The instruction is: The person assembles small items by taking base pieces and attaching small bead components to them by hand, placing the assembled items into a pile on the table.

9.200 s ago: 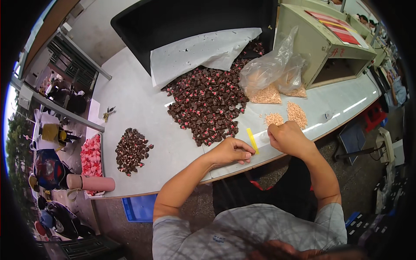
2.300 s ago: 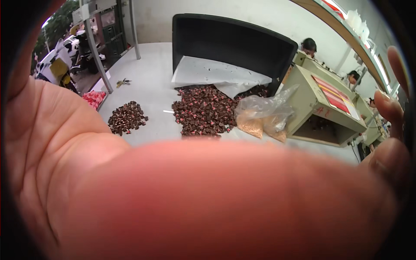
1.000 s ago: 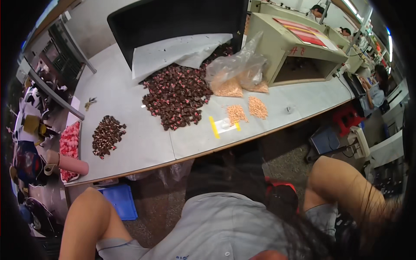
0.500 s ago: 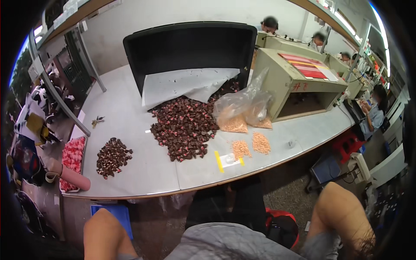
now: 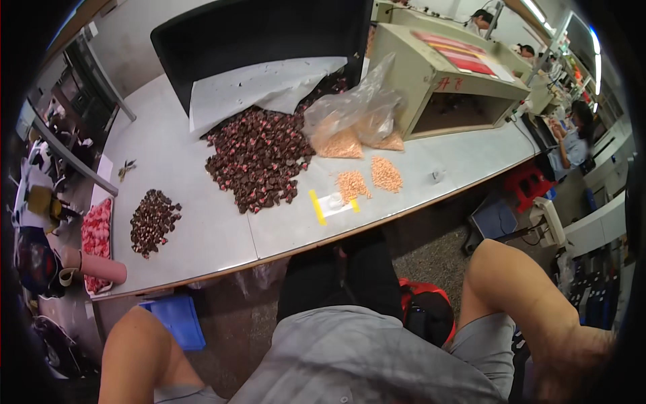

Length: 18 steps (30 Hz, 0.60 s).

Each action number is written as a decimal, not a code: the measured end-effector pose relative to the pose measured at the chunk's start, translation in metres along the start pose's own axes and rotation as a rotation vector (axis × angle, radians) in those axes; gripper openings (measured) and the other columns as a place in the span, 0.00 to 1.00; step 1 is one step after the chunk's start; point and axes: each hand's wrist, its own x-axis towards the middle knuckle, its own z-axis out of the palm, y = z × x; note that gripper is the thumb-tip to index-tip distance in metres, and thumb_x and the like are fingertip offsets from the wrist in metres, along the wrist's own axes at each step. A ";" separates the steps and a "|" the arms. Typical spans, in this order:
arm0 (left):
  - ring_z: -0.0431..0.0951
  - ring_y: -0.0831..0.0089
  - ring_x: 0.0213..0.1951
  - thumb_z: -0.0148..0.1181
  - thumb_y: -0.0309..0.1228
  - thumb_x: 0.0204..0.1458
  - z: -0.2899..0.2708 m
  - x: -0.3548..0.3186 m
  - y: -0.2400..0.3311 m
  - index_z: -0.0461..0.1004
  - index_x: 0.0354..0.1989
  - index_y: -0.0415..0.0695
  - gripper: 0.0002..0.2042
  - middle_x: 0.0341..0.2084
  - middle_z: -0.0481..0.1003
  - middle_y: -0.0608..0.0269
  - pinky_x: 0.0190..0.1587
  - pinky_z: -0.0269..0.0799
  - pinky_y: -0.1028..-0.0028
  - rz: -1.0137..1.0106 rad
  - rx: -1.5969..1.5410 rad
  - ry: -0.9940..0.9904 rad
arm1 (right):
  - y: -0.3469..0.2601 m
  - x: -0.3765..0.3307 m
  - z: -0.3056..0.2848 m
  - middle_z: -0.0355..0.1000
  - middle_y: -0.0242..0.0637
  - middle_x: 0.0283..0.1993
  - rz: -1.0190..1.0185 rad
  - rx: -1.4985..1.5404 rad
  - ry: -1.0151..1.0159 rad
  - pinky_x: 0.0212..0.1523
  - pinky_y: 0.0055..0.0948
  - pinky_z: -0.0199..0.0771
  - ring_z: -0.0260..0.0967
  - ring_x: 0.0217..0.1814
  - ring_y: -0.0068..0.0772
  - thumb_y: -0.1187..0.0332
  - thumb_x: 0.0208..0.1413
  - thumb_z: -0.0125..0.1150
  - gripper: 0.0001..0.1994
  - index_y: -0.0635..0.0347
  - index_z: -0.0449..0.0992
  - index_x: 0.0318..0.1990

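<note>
Neither of my hands shows. My bent left arm (image 5: 138, 343) and right arm (image 5: 518, 283) rise at the lower corners, elbows forward, and both hands are out of the picture. On the grey table before me lies a big heap of dark brown pieces with pink bits (image 5: 256, 161). It spills from a tipped black bin (image 5: 256, 47) lined with a white sheet (image 5: 245, 97). To its left sits a smaller dark pile (image 5: 155, 222). On the right are two small piles of pale orange pieces, a nearer one (image 5: 353, 186) and a farther one (image 5: 386, 175), beside clear plastic bags (image 5: 336, 131) holding similar pieces.
Yellow tape (image 5: 317, 207) marks the table near its front edge. A tray of red and white pieces (image 5: 96, 229) and a pink tumbler (image 5: 104, 268) stand at the left end. A beige metal box (image 5: 457, 81) stands back right. A co-worker (image 5: 572, 138) sits beyond it.
The view has tilted and shifted, so the table and its contents sit higher and farther left. More of my right forearm shows. Nothing on the table has visibly moved.
</note>
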 end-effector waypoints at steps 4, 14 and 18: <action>0.68 0.67 0.50 0.46 0.40 0.65 0.003 -0.003 0.001 0.71 0.55 0.42 0.18 0.51 0.69 0.62 0.51 0.63 0.67 0.049 0.026 0.003 | 0.012 -0.008 0.000 0.64 0.56 0.61 -0.022 0.050 0.047 0.54 0.47 0.67 0.67 0.55 0.50 0.38 0.65 0.37 0.35 0.62 0.64 0.62; 0.68 0.68 0.49 0.44 0.40 0.66 -0.007 -0.001 0.006 0.72 0.55 0.42 0.18 0.50 0.69 0.63 0.51 0.63 0.67 0.049 0.025 0.026 | 0.003 -0.010 0.005 0.64 0.56 0.62 -0.005 0.089 0.079 0.55 0.48 0.66 0.67 0.55 0.51 0.39 0.66 0.35 0.35 0.62 0.64 0.63; 0.68 0.68 0.49 0.44 0.40 0.66 -0.008 -0.001 0.017 0.72 0.54 0.43 0.18 0.50 0.70 0.63 0.51 0.62 0.68 0.052 0.038 0.076 | 0.003 -0.001 0.002 0.63 0.56 0.62 -0.019 0.123 0.059 0.56 0.49 0.66 0.67 0.55 0.51 0.39 0.66 0.34 0.34 0.61 0.64 0.63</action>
